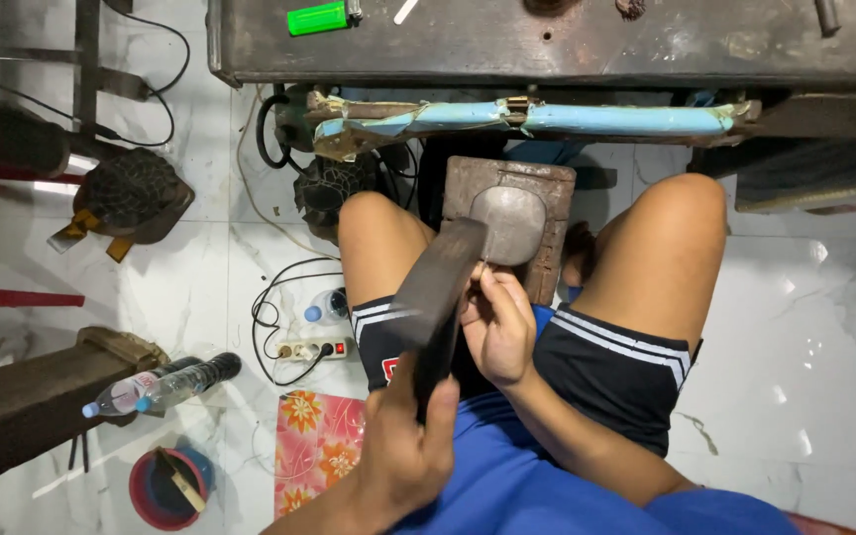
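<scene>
Head view, seated work at a block between the knees. I see my left hand (403,451) clenched round the handle of a dark, flat-faced hammer (438,287), its head raised and tilted just above the near left corner of the square brown wooden block (552,188). My right hand (499,325) pinches a thin, pale sliver of metal (484,256) between thumb and fingertips; the piece stands at the near edge of the rounded grey steel anvil face (509,223) set into the block's top. Whether the piece touches the steel I cannot tell; it is very small.

As I judge it, the work is mid-course: the piece is positioned and the hammer lifted, but no flattening or shaping can be read on so small a piece.

At the far edge of the view, a dark metal bench (547,45) carries a green lighter (317,18). Two clear plastic bottles (160,386) lie on the white marble-patterned floor (814,327) near its left edge.
</scene>
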